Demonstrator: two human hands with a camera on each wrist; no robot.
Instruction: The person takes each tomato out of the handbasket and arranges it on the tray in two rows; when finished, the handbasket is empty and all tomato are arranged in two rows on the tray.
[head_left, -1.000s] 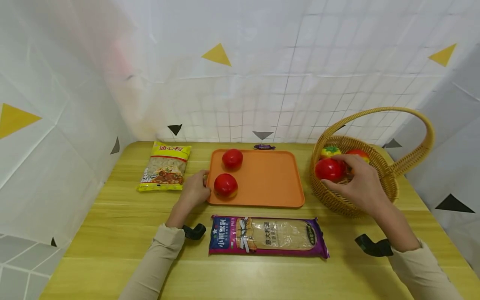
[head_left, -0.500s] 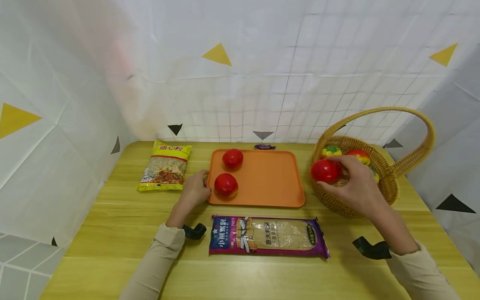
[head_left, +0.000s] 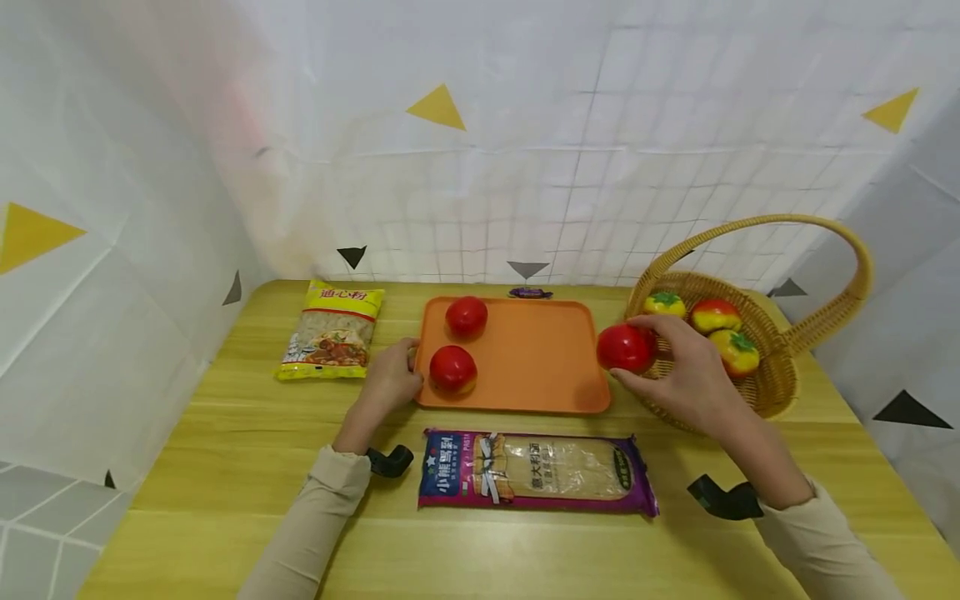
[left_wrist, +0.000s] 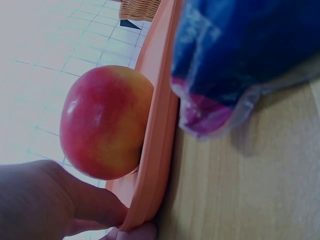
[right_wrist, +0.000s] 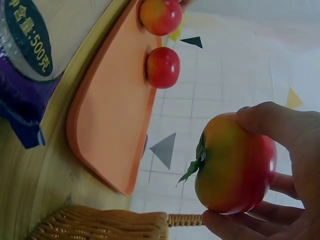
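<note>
My right hand (head_left: 693, 375) holds a red-and-yellow persimmon (head_left: 627, 348) between thumb and fingers, raised between the basket and the tray's right end. In the right wrist view the persimmon (right_wrist: 235, 165) shows its green leafy calyx facing the tray. My left hand (head_left: 390, 379) pinches the left rim of the orange tray (head_left: 536, 358), as the left wrist view shows with the tray rim (left_wrist: 157, 165) between thumb and finger. Two persimmons sit at the tray's left side, a rear one (head_left: 467, 317) and a front one (head_left: 453, 369).
The wicker basket (head_left: 780, 379) with a tall handle stands at the right, several persimmons (head_left: 715, 316) inside. A purple pasta packet (head_left: 536, 472) lies before the tray. A yellow macaroni bag (head_left: 330, 332) lies left, and a small purple-wrapped candy (head_left: 530, 293) behind the tray.
My right hand has moved left with the persimmon, out from over the basket to the tray's right edge. More persimmons in the basket have come into sight. The left hand has stayed put.
</note>
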